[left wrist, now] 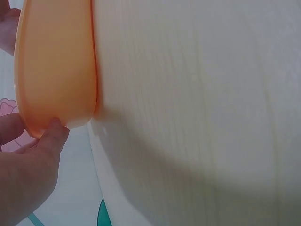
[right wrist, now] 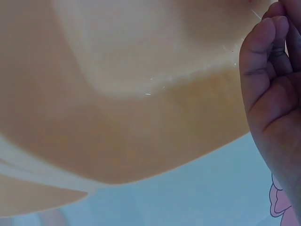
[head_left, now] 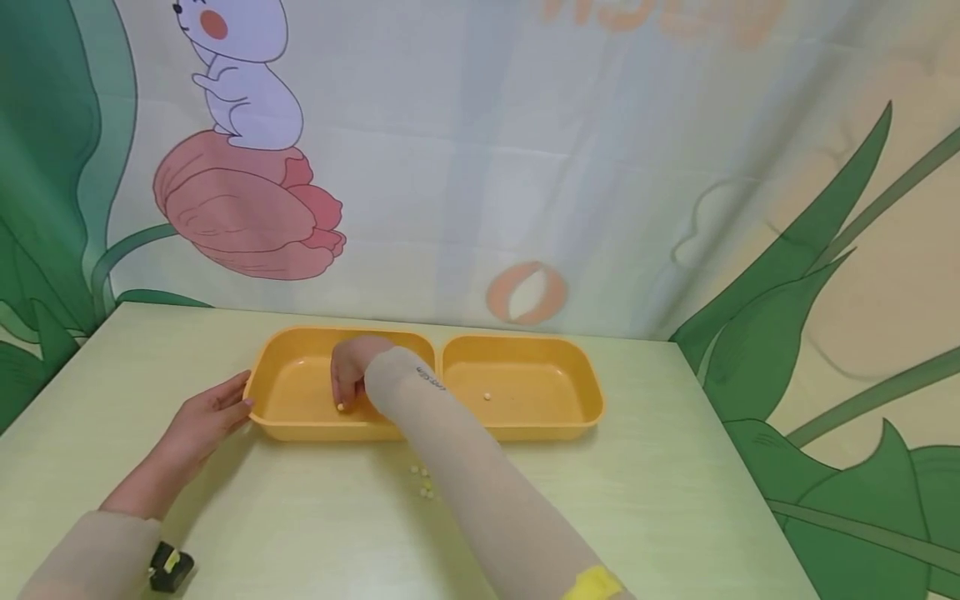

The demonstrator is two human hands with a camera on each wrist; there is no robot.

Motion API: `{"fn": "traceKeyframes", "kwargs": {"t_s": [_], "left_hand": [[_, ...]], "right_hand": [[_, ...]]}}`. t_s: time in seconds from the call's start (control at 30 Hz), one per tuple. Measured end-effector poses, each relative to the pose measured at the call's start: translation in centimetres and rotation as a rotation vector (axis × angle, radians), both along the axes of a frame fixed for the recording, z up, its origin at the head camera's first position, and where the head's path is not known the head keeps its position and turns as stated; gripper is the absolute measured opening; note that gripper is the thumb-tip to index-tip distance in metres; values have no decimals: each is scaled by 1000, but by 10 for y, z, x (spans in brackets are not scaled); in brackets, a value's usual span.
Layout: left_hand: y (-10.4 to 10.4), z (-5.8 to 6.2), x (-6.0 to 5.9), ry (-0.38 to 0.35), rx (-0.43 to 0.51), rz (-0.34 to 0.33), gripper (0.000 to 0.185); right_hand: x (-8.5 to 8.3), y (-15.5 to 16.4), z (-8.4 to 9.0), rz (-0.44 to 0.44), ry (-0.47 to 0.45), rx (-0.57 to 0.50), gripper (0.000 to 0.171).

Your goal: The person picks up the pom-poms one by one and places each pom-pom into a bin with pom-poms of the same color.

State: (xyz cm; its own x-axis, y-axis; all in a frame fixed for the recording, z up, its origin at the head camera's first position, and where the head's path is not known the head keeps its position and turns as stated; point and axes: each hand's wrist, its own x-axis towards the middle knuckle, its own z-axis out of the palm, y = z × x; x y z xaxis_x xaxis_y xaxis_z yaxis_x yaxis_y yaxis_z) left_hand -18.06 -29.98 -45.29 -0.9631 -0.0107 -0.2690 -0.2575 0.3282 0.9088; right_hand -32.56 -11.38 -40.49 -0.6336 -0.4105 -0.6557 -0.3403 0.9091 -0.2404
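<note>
An orange two-compartment tray (head_left: pixel 525 340) (left wrist: pixel 56 61) (right wrist: pixel 141 117) lies on the pale green table (head_left: pixel 675 500). My right hand (head_left: pixel 348 375) (right wrist: pixel 273 94) reaches down into the left compartment, its fingers close together and nearly straight. A small yellow bead (head_left: pixel 341 407) lies on the tray floor right at the fingertips. A second bead (head_left: pixel 487 396) sits in the right compartment. My left hand (head_left: pixel 213 417) (left wrist: pixel 42 160) rests against the tray's left end, thumb touching its corner. Several loose beads (head_left: pixel 422 482) lie on the table in front of the tray.
A curtain printed with leaves and a cartoon animal (head_left: pixel 240 75) hangs behind the table. The table's right edge (head_left: pixel 742 467) runs diagonally toward me. A black wrist device (head_left: pixel 171 568) sits on my left sleeve.
</note>
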Motion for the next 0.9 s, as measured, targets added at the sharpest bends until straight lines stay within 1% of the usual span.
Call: {"fn": "traceKeyframes", "kwargs": {"t_s": [0.07,0.23,0.4,0.57,0.67,0.77,0.8,0.9], "left_hand": [[1,1,0,-6,-3,0,63],[3,2,0,-13,-4,-2,63],[6,3,-1,-17,-3,2,62],[7,3,-3,-18,0,5,63],[8,2,-4,-11,3,2,63],[8,3,-4,-13,0,1,63],[8,3,-4,-13,-1,1,63],[7,3,-4,-7,-10,-6,63]], "right_hand": [[1,1,1,29,10,7,11],[4,5,2,68,33,22,8],[6,9,5,72,33,25,7],[1,11,3,74,40,14,6],[-4,13,1,48,27,6,12],[-7,17,4,14,-15,-24,14],[-8,18,5,17,-28,-34,14],[-9,23,12,67,-83,-78,9]]}}
